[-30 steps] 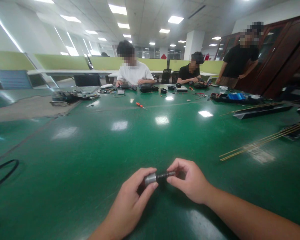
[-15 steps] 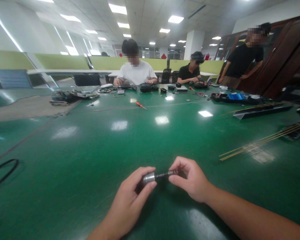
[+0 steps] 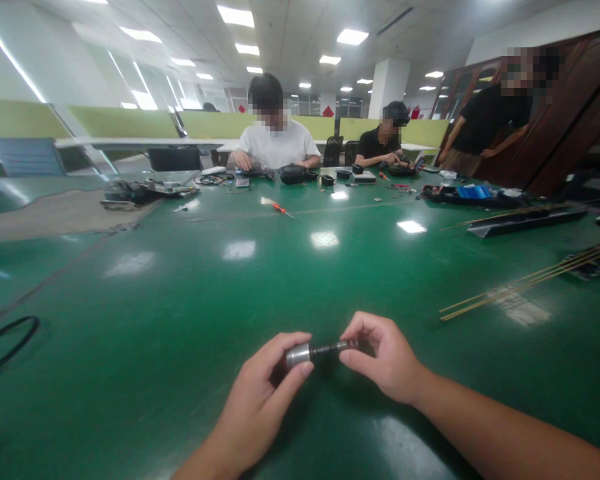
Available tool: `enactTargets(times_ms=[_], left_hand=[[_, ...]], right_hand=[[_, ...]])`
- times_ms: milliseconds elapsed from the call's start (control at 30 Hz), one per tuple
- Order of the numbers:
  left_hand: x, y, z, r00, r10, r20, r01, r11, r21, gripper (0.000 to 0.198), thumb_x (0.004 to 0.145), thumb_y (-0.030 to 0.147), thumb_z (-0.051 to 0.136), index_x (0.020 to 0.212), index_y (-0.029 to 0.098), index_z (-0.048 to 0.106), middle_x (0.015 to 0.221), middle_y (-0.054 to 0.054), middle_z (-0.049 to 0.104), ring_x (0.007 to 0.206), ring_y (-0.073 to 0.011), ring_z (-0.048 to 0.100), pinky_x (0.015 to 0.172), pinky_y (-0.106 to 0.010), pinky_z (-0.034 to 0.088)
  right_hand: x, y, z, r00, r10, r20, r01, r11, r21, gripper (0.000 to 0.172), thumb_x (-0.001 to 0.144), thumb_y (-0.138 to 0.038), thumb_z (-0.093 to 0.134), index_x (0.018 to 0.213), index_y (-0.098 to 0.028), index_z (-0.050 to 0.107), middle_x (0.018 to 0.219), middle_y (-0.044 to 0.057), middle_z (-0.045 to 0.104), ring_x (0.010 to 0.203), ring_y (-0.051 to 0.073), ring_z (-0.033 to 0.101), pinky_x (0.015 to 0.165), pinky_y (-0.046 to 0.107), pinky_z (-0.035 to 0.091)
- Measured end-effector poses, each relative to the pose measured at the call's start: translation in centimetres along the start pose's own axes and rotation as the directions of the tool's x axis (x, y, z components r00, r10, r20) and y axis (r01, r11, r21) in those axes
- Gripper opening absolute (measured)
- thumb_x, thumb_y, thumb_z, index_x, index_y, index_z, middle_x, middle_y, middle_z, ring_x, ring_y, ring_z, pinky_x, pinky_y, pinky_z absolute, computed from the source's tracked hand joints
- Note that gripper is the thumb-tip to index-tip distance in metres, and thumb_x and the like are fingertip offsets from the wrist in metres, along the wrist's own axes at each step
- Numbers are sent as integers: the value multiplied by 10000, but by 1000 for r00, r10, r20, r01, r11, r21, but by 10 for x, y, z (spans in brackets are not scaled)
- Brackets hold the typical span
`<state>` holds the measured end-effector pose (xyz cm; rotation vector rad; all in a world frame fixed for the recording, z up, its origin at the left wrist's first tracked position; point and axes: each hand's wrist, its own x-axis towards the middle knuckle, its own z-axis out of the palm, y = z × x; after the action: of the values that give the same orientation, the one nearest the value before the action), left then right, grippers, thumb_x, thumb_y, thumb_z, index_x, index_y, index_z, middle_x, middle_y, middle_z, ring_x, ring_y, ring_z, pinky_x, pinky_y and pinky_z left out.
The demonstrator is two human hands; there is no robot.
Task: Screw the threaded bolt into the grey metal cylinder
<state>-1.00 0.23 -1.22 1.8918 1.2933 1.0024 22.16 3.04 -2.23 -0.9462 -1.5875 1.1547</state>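
Note:
Low in the middle, my left hand [image 3: 263, 393] grips a silver metal cylinder [image 3: 300, 355] between thumb and fingers; its left end is hidden in the hand. A thin dark rod [image 3: 325, 349] sticks out of the cylinder toward the right. My right hand [image 3: 387, 357] is closed in a pinch on the rod's far end, where a little reddish-brown shows between the fingertips. Cylinder and rod lie roughly level, just over the green tabletop [image 3: 260, 293]. What exact part this is, I cannot tell.
An orange screwdriver [image 3: 280, 209] lies farther off. Thin brass-coloured rods [image 3: 520, 283] reach in from the right, near a metal channel [image 3: 525, 221]. A black cable [image 3: 13, 343] curls at left. Two people sit across the table among electronics [image 3: 293, 174]; a third stands at right.
My right hand has shifted very slightly right along with the rod end; my left hand looks the same. At the right, the standing person leans farther over.

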Motion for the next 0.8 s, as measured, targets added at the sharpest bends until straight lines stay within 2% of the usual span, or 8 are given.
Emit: enactTargets(times_ms=[567,800], left_hand=[[-1,-3,-2,1000,-22,-20,22,1000,-1,269,950,415,614,1181,293,676,1115,-36,710,989,-232,674,950,-358,504],[-2,-2,-5,996,-2,-88,2,1000,3,254,917,403,652,1121,263,709,1050,-41,731,918,-232,693,855,-330,523]], right_hand=[[0,1,1,1000,-12,-9,12,1000,22,105,771,-222,735,809,-191,642,738,11,640,697,168,568,667,291,439],[-1,1,1,1000,-3,-4,3,1000,30,112,768,-234,735,808,-191,640,722,3,627,674,160,563,652,288,434]])
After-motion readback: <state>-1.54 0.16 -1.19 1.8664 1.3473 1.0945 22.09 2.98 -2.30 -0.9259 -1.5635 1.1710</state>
